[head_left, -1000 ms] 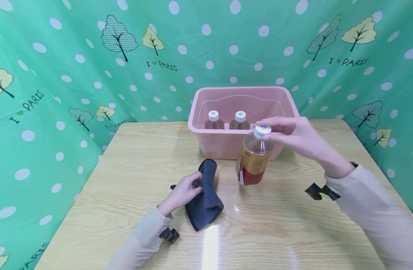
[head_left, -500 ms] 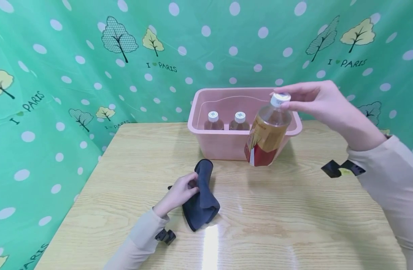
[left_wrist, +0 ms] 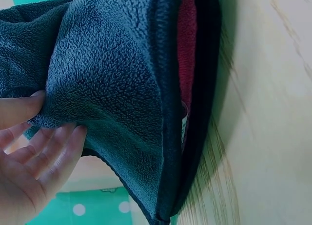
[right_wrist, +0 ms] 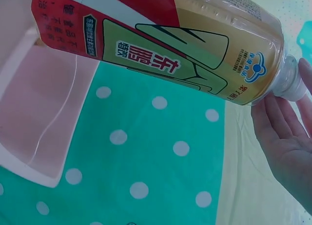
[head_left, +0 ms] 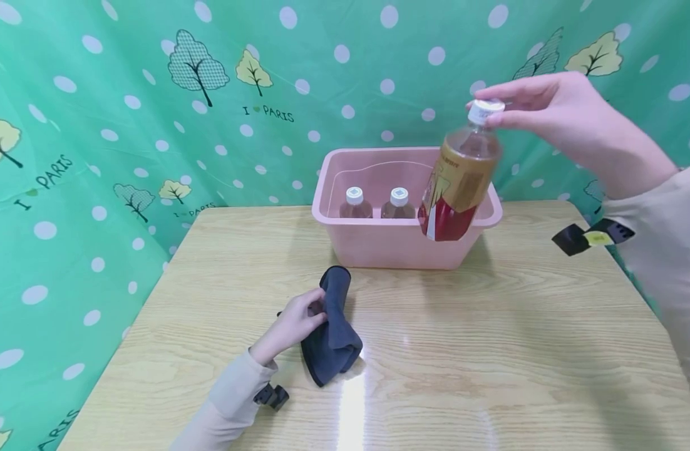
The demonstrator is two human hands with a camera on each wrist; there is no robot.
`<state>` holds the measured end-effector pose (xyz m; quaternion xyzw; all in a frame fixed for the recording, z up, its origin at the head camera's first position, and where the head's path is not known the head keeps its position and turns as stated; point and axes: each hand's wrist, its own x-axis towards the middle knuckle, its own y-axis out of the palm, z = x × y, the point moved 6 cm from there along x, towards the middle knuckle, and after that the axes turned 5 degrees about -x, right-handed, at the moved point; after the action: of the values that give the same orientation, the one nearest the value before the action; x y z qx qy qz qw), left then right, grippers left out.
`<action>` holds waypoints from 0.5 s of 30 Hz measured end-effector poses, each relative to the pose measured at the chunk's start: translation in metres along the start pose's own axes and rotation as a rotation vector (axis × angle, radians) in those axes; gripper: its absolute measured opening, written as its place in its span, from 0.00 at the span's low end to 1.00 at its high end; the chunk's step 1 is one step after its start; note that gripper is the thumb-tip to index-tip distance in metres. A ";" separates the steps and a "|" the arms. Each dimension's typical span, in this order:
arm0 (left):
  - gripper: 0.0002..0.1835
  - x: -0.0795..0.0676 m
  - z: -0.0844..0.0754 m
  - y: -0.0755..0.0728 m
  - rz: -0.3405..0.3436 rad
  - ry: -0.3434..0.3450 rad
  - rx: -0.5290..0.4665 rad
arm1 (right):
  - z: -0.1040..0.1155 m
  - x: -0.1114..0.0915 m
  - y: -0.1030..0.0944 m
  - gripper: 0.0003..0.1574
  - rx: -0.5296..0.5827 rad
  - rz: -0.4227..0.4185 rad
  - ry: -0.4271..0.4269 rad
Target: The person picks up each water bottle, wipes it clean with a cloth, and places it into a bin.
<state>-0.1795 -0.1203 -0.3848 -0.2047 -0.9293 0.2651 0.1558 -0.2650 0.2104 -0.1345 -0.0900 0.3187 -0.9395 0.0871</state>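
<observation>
My right hand [head_left: 565, 119] grips the white cap of a drink bottle [head_left: 460, 181] with a gold and red label. The bottle hangs tilted, its base overlapping the front rim of a pink bin [head_left: 390, 244] in the head view. In the right wrist view the bottle [right_wrist: 165, 44] spans the top, with fingers at its neck. My left hand [head_left: 291, 322] pinches a dark grey cloth [head_left: 336, 332] on the table. The left wrist view shows thumb and fingertips on the plush cloth [left_wrist: 107, 64], with a small white tag and a red layer at its fold.
Two more bottles with white caps, a left one [head_left: 354, 203] and a middle one [head_left: 399, 203], stand inside the bin. The wooden table [head_left: 463, 363] carries everything. Behind it hangs a green dotted curtain [head_left: 379, 56].
The right hand has raised the bottle from low in front of the bin up and to the right, to rim height. The left hand and cloth have shifted slightly left.
</observation>
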 end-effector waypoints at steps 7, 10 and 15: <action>0.09 -0.001 0.000 -0.002 0.008 -0.022 -0.003 | 0.000 0.015 -0.007 0.27 -0.060 0.013 0.059; 0.08 -0.001 0.000 -0.003 0.007 -0.023 -0.008 | -0.004 0.021 -0.007 0.28 -0.060 0.027 0.076; 0.08 -0.002 0.000 -0.004 0.000 -0.024 0.001 | -0.012 0.033 -0.004 0.29 -0.063 0.050 0.085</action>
<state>-0.1793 -0.1240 -0.3833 -0.2012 -0.9309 0.2683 0.1447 -0.3004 0.2131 -0.1376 -0.0447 0.3538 -0.9295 0.0940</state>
